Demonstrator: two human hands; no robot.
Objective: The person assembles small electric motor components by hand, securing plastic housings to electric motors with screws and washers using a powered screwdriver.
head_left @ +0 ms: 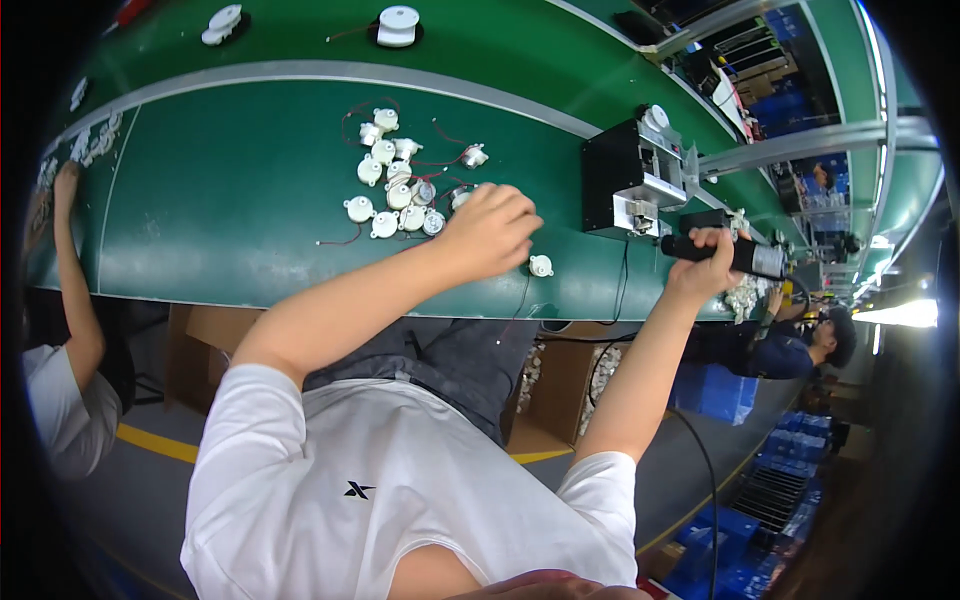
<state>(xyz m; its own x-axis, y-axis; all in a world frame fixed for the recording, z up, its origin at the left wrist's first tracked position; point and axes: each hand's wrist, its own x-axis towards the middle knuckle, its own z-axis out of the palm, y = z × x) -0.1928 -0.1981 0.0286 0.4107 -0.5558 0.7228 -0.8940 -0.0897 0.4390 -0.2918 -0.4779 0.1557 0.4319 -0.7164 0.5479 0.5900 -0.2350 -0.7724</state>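
My right hand (pixel 706 264) is wrapped round a black, cylindrical electric screwdriver (pixel 735 256) with a cable at its far right end, held beside a black and silver machine. Over the green bench my left hand (pixel 492 232) is closed, its fingers curled downward; whatever they may hold is hidden. Just left of it lies a loose pile of small round white motors (pixel 398 172) with thin red wires, some showing metal faces. A single white motor (pixel 541 266) sits near the bench's front edge, right of my left hand, its lead hanging over the edge.
The black and silver machine (pixel 625 180) stands on the bench (pixel 230 220) between my hands. White parts (pixel 742 298) are heaped at the right. Farther back is a green conveyor (pixel 300 35) carrying white parts. Cardboard boxes (pixel 550 400) stand below. A co-worker's hand (pixel 68 180) touches parts at left.
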